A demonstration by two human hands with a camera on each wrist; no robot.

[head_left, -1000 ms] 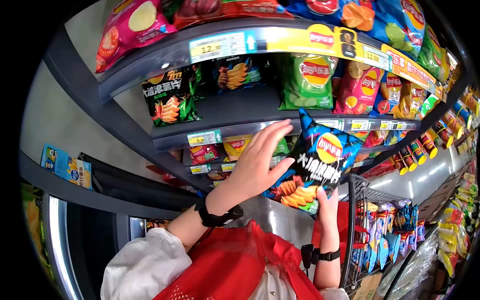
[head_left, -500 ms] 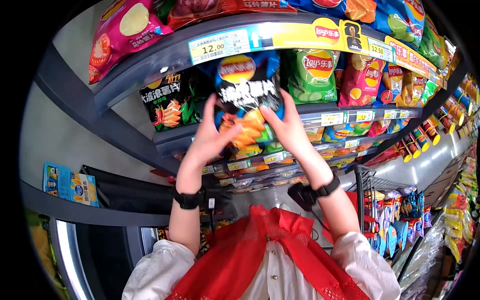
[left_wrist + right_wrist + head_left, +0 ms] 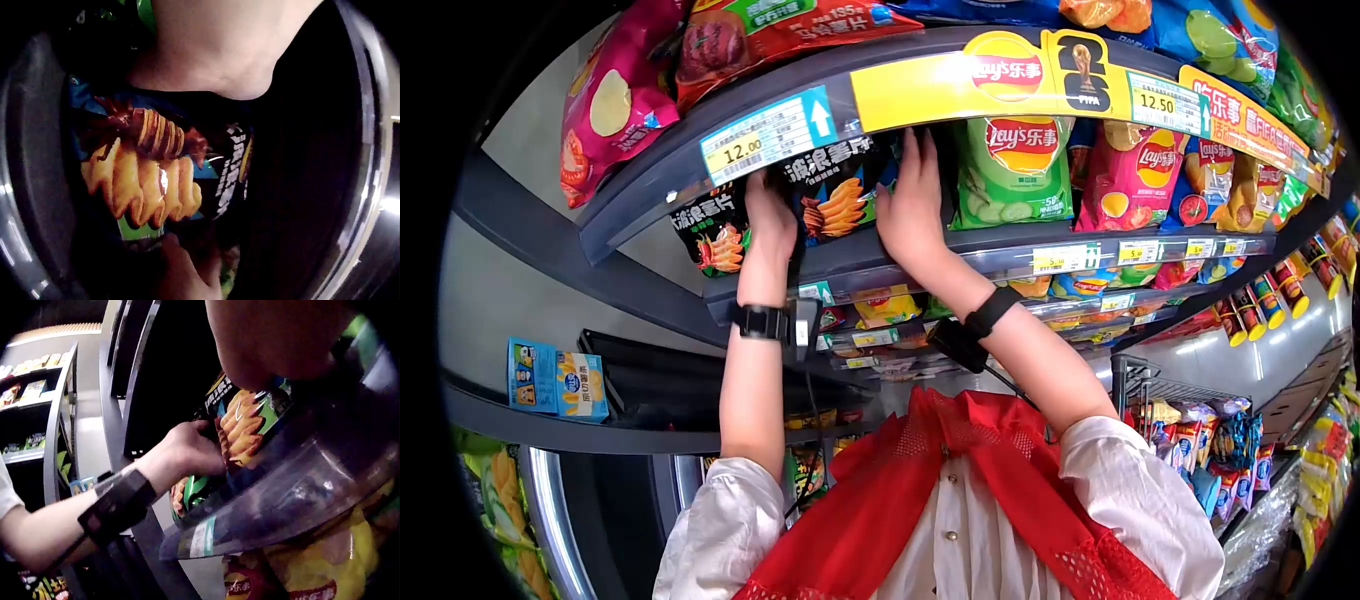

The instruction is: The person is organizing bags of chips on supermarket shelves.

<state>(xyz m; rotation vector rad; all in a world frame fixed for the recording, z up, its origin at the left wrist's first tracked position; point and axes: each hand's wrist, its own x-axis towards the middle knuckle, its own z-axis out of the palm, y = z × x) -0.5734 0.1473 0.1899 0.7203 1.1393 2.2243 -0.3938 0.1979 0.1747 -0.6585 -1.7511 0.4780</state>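
Note:
A black-and-blue bag of chips [image 3: 835, 190] stands on the middle shelf under the upper shelf's price strip. My left hand [image 3: 770, 230] reaches in at its left side, its fingers hidden in the head view. On the right side is my right hand [image 3: 912, 195], fingers straight and pointing into the shelf, thumb at the bag's edge. The left wrist view shows the printed front of the bag [image 3: 150, 169] below the heel of my left hand [image 3: 212, 50]. In the right wrist view my left hand [image 3: 190, 450] touches the bag's side [image 3: 244, 428].
A black-and-green bag of chips [image 3: 718, 240] stands to the left, partly behind my left hand. A green bag [image 3: 1012, 175] and a pink bag [image 3: 1133, 180] stand to the right. The upper shelf's price strip [image 3: 765, 140] overhangs my hands. A loaded cart [image 3: 1135, 385] stands at the lower right.
My left hand, free at first, joined the right hand on the bag. Both hands then carried it left and back onto the middle shelf. My right hand's fingers now lie straight beside it.

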